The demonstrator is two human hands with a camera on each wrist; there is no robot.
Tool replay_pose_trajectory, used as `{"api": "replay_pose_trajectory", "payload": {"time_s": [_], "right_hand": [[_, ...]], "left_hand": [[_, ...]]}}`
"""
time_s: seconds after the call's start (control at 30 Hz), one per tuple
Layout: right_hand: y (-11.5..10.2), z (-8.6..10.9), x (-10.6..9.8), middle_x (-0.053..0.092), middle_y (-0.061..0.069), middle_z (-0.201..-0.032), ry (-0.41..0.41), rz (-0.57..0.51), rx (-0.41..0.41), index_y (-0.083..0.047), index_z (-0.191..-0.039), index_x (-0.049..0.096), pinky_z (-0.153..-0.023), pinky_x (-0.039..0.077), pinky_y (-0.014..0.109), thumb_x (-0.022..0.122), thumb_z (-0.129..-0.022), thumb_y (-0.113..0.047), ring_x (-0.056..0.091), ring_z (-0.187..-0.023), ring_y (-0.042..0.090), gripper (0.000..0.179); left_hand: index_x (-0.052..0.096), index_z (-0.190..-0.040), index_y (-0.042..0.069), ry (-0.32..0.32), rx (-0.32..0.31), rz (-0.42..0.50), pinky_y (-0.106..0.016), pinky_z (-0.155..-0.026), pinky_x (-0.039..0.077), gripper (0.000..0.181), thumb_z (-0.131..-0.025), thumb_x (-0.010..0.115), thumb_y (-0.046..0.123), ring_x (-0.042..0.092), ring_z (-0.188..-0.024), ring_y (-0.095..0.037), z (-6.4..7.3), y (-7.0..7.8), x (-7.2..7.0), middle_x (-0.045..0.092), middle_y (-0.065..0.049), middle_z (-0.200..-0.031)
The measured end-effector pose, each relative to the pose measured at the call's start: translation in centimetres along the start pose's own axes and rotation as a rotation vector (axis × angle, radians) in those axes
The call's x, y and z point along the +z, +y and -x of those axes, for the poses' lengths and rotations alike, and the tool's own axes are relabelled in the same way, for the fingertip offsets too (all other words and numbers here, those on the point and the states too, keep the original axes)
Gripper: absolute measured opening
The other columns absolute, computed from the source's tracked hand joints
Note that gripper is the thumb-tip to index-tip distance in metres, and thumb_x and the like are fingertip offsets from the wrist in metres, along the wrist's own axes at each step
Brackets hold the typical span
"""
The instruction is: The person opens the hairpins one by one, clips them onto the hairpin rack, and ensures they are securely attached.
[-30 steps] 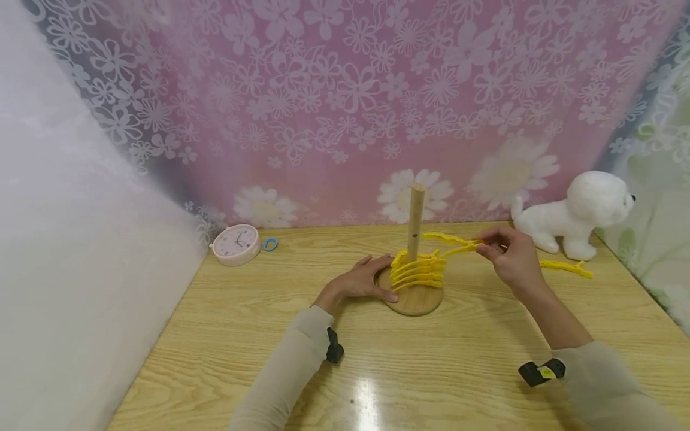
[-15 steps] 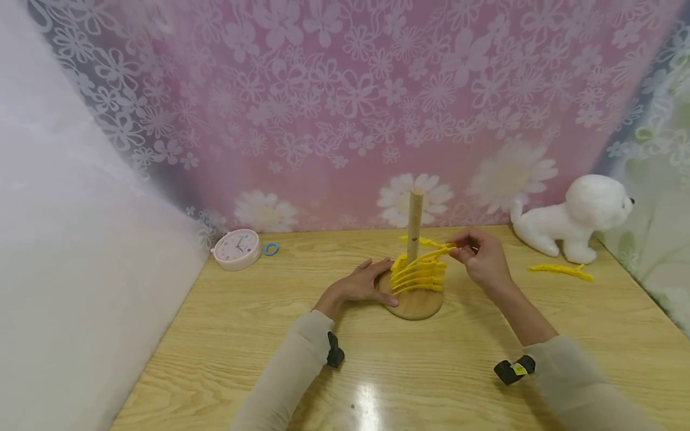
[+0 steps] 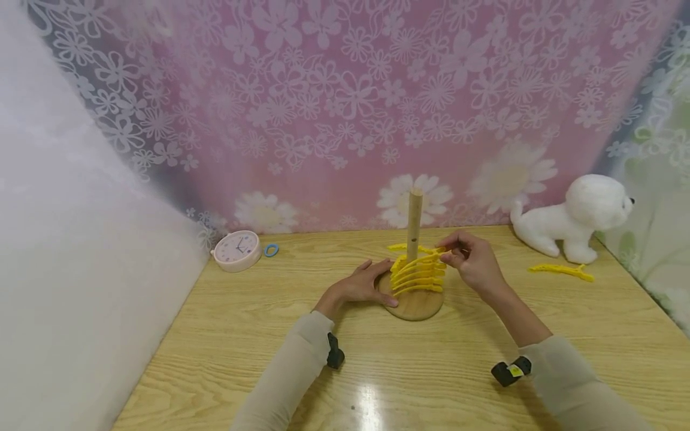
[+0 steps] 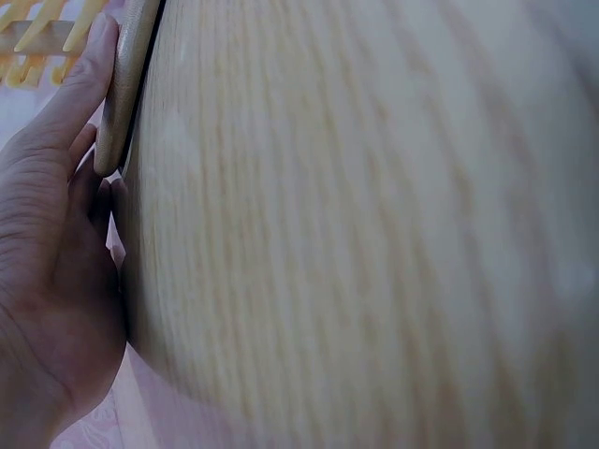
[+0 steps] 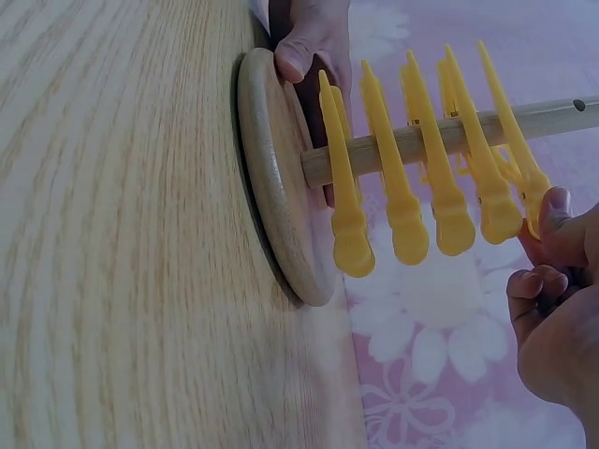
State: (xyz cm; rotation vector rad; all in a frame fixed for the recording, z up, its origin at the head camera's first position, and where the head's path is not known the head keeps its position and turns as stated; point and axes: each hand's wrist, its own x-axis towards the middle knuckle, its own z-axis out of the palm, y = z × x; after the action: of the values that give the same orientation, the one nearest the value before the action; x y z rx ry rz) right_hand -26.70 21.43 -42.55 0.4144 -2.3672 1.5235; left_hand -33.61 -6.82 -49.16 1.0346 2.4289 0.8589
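A wooden stand (image 3: 414, 308) has a round base and an upright rod (image 3: 414, 218). Several yellow hair clips (image 5: 398, 192) are clamped along the rod, one above another. My left hand (image 3: 356, 286) holds the base at its left side, thumb over the rim and fingers round the back edge. The right hand (image 3: 474, 263) pinches the tail of the topmost hair clip (image 5: 510, 122) between thumb and fingers. This clip's jaws are spread around the rod, just above the others. A loose yellow hair clip (image 3: 560, 271) lies on the table at the right.
A white plush dog (image 3: 571, 215) stands at the back right of the wooden table (image 3: 431, 371). At the back left are a pink round clock (image 3: 237, 251) and a blue ring (image 3: 271, 249). A floral curtain (image 3: 345, 108) hangs behind the table.
The right hand has moved left with the hair clip, bringing its jaws from right of the rod to around it. My left hand stays on the base.
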Motion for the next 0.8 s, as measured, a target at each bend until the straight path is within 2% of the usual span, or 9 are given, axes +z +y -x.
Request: {"api": "replay_pose_trajectory", "payload": {"time_s": [0.13,0.33,0.6,0.8], "right_hand": [[0.0,0.1,-0.1,0.052,0.012,-0.08,-0.017,0.005,-0.004,0.0,-0.109,0.074,-0.057,0.041,0.022,0.073,-0.095,0.003,0.039,-0.066,0.014,0.015],[0.2,0.3,-0.4,0.058,0.013,-0.091,-0.048,-0.003,-0.004,-0.002,-0.113,0.074,-0.061,0.042,0.022,0.072,-0.096,0.0,0.044,-0.075,0.016,0.018],[0.4,0.4,-0.8,0.065,0.019,-0.107,-0.09,-0.021,-0.014,-0.002,-0.118,0.073,-0.075,0.048,0.016,0.072,-0.097,-0.001,0.052,-0.083,0.016,0.021],[0.6,0.7,-1.2,0.068,0.015,-0.107,-0.141,-0.061,-0.021,-0.003,-0.123,0.07,-0.063,0.051,0.026,0.069,-0.1,-0.005,0.055,-0.078,0.021,0.023]], "left_hand": [[0.028,-0.166,0.025,0.003,-0.02,0.01,-0.038,-0.13,-0.006,0.097,-0.089,0.082,0.046,0.009,-0.16,-0.012,0.1,0.0,0.1,0.02,0.002,-0.173],[0.023,-0.168,0.023,0.005,-0.081,0.021,-0.043,-0.131,-0.003,0.103,-0.088,0.083,0.048,-0.003,-0.162,-0.019,0.4,0.2,0.1,0.016,0.002,-0.174],[0.021,-0.168,0.018,-0.004,-0.074,0.019,-0.042,-0.131,-0.004,0.104,-0.089,0.082,0.047,-0.002,-0.162,-0.019,0.5,0.3,0.0,0.014,-0.001,-0.175],[0.02,-0.168,0.017,-0.004,-0.065,0.007,-0.039,-0.131,-0.005,0.105,-0.089,0.082,0.047,0.003,-0.161,-0.017,0.5,0.3,0.0,0.014,-0.001,-0.175]]}}
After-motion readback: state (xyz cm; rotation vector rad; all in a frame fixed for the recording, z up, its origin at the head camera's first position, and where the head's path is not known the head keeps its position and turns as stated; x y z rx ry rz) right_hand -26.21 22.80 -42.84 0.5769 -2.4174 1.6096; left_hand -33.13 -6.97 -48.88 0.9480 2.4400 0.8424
